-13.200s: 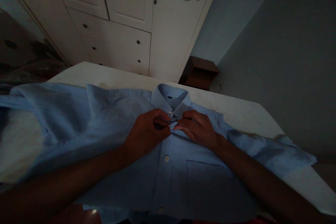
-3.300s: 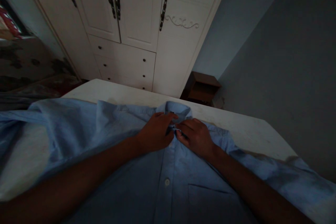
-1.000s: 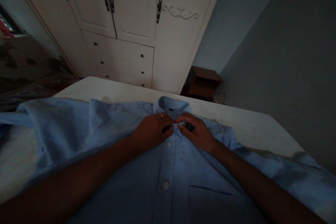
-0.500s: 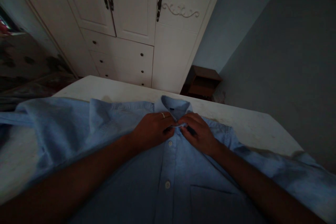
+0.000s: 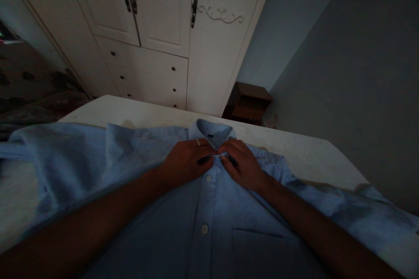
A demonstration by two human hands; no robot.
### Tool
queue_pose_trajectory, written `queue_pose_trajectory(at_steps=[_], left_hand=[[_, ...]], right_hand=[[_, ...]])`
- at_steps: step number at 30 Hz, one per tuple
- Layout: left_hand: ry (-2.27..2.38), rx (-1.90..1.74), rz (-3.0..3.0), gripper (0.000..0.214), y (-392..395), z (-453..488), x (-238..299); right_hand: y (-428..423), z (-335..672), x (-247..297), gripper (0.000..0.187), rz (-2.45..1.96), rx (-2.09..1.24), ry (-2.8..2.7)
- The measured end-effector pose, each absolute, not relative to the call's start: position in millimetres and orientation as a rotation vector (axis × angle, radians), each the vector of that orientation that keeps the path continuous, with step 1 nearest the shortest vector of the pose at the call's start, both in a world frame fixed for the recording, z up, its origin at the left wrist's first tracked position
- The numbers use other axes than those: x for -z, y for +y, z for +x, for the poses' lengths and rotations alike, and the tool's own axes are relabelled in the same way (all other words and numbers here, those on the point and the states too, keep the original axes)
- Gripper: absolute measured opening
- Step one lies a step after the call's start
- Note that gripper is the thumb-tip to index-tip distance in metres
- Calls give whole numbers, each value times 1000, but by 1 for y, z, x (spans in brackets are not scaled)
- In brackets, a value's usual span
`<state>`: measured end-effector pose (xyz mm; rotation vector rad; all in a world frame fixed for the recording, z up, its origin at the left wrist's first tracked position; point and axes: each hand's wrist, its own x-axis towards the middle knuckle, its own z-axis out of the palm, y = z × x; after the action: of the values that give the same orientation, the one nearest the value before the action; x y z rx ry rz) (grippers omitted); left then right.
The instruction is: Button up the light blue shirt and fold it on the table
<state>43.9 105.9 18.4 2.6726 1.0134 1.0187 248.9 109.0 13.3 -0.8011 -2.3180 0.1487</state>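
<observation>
A light blue button-up shirt [image 5: 176, 231] lies spread face up, its collar [image 5: 196, 129] at the far side and its sleeves reaching out to both sides. Just below the collar opening, my left hand [image 5: 188, 161], with a ring on one finger, pinches the left side of the front placket. My right hand [image 5: 244, 163] grips the cloth edge from the other side, fingertips close to those of the left. Between them a small fold of fabric is raised. Whatever button sits under the fingers is hidden. Lower on the placket, two buttons show fastened, one [image 5: 204, 228] near the chest pocket [image 5: 262, 248].
The shirt rests on a white table [image 5: 314, 161] with angled corners. Beyond its far edge stands a white wardrobe [image 5: 209, 69] with drawers and dark handles. A small brown cabinet [image 5: 253, 91] is beside it, near a grey wall. The room is dim.
The whole view has shifted slightly, so things appear a little further left. Both hands remain at the collar opening, still pinching the cloth, with only small finger movement.
</observation>
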Motion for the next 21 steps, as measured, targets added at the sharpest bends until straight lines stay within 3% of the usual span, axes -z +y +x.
queue_pose_trajectory(at_steps=[21], left_hand=[[1005, -951, 2652, 18, 108, 43, -18]], right_hand=[[110, 248, -14, 13, -809, -148, -2339]])
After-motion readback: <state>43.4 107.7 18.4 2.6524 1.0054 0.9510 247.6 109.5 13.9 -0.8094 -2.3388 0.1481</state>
